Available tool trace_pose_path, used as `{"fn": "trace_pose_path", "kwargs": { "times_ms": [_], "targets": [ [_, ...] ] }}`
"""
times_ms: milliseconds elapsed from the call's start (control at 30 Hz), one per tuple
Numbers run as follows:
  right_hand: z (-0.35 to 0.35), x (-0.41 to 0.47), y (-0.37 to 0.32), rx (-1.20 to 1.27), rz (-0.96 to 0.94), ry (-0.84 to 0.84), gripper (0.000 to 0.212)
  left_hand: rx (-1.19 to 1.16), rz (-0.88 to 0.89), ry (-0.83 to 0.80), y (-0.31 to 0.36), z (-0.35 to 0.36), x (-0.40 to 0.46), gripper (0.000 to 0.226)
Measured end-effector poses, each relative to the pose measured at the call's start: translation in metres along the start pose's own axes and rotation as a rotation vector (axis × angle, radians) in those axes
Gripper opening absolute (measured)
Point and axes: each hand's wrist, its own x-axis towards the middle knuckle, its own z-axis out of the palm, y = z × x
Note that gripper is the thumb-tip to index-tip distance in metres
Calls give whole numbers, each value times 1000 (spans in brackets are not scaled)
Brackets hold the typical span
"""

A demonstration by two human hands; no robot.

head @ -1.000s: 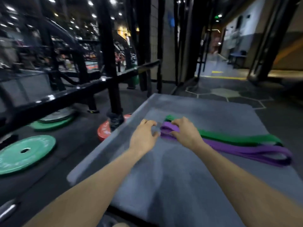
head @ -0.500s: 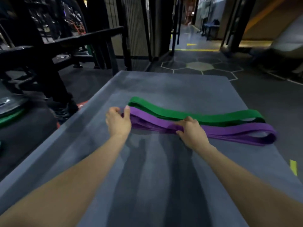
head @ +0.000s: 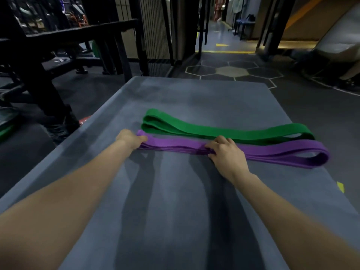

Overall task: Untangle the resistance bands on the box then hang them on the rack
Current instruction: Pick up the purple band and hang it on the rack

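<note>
A grey box (head: 175, 191) filled most of the view, its flat padded top running from the near edge away toward a dark floor (head: 303, 106) marked with hexagon outlines. To the left of the box stood a black rack (head: 39, 78) of heavy posts and crossbars, with a red plate (head: 84, 120) showing at the foot of it, just past the box's left edge. Two bands lay on the far half of the box top, side by side and each stretched long from left to right. The green band (head: 224, 132) was the farther one, a flattened loop lying free of both hands. The purple band (head: 276, 152) lay just nearer, touching or nearly touching the green one along its length, with its right end open in a rounded loop near the box's right edge. Both bare forearms reached forward over the box. The right hand (head: 227, 153) was curled down over the middle of the purple band, fingers bent round its layers and grasping it against the box. The left hand (head: 131, 137) gripped the purple band's left end, fingers closed round it. A small yellow mark (head: 340, 187) showed on the floor beside the box's right edge.
</note>
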Motion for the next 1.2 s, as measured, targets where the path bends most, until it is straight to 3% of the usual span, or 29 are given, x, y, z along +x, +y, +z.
{"fn": "trace_pose_path", "kwargs": {
  "times_ms": [133,267,567,833,933,1100,1200],
  "targets": [
    [1,-3,1,12,13,-39,34,-450,-173,-139,-4,-3,-3,26],
    [-9,-3,6,46,31,-119,36,-706,-136,-218,15,-11,-15,21],
    [-53,9,-75,350,-119,85,44,-742,105,-285,79,-40,-64,24],
    [-86,0,-63,299,61,405,18,-833,229,-454,133,-28,-116,19],
    [-97,-1,-37,348,139,446,15,-784,388,-572,134,-10,-122,18],
    [-105,-13,10,429,254,451,14,-255,562,-235,101,37,-108,52],
    [-104,-20,41,433,317,462,14,-115,648,-153,87,74,-111,58]
  ]
}}
